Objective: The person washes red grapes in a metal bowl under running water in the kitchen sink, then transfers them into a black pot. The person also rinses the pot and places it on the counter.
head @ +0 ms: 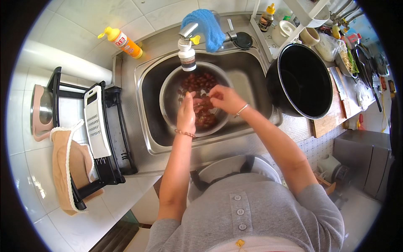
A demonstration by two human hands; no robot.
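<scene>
A round metal bowl [164,104] sits in the stainless steel sink [252,85], with many dark red grapes [198,82] in it. Over the bowl my left hand [186,113] is turned on edge, its fingers curled under a small cluster of grapes [206,103]. My right hand [228,99] meets this cluster from the right, thumb and fingertips pinched together. What lies between those fingertips is hidden. Above the bowl's far rim hangs a faucet with a white filter head [187,55].
A blue cloth [204,26] drapes over the faucet. Right of the sink stand a large black pot [302,82] and a wooden cutting board [330,119] with a cleaver [340,88]. An orange detergent bottle [124,42] is behind left; a black rack holds a white grater [96,123].
</scene>
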